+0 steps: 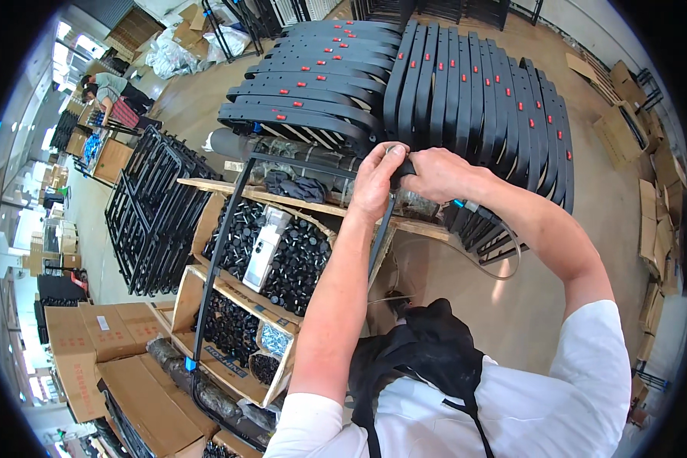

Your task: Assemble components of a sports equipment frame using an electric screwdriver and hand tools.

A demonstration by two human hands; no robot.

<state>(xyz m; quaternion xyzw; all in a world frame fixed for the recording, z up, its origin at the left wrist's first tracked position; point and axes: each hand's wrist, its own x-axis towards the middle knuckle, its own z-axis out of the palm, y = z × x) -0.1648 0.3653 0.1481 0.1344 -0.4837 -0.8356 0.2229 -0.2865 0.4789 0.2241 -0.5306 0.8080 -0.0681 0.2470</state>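
Observation:
A black tubular metal frame (220,252) stands tilted before me, its bent bar crossing over a wooden parts bin. At the frame's upper right corner my left hand (377,182) is closed, thumb up, round the bar and a short black piece (401,171). My right hand (441,174) is closed against the same piece from the right. Its fingers hide most of what it grips, so the piece's kind cannot be told. A blue clip (190,364) sits low on the frame's left leg.
Black plastic caps (305,256) and a silver-white box (266,250) fill the wooden bin (271,309). Dark curved panels with red parts (477,91) are stacked ahead. Black frames (159,210) and cardboard boxes (141,397) lie left. Two people (114,95) bend over a far table.

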